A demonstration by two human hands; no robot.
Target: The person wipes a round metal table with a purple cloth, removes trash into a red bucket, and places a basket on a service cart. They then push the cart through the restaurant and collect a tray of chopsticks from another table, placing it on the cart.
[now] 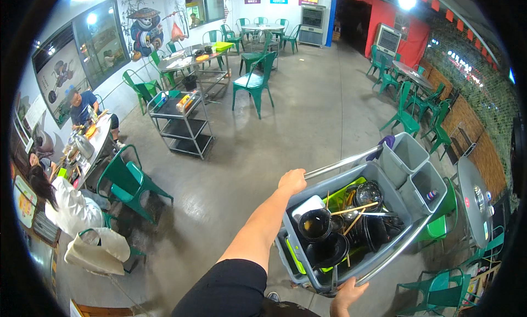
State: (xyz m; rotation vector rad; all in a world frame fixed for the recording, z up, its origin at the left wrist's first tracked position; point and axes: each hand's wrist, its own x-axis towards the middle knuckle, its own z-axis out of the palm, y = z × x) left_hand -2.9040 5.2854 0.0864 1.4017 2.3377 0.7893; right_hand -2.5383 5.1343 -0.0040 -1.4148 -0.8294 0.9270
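My left hand (292, 181) is closed round the near end of the left metal rail (343, 163) of a service cart. My right hand (347, 295) grips the near end of the right rail (396, 255). Between the rails sits a grey tub (296, 245) of used tableware. Inside it lie black bowls (314, 224), a black dish (328, 250), several wooden chopsticks (354, 209) and a lime-green tray (355, 186). Two grey bins (403, 155) hang at the cart's far end, with a purple cloth (387, 141) on the left rail beside them.
Close on the cart's right stand a round metal table (473, 201) and green chairs (439, 227). To the left, people sit at a table (97, 140), with a green chair (134, 182) jutting out. A three-tier trolley (181, 122) and another green chair (257, 83) stand ahead on the concrete floor.
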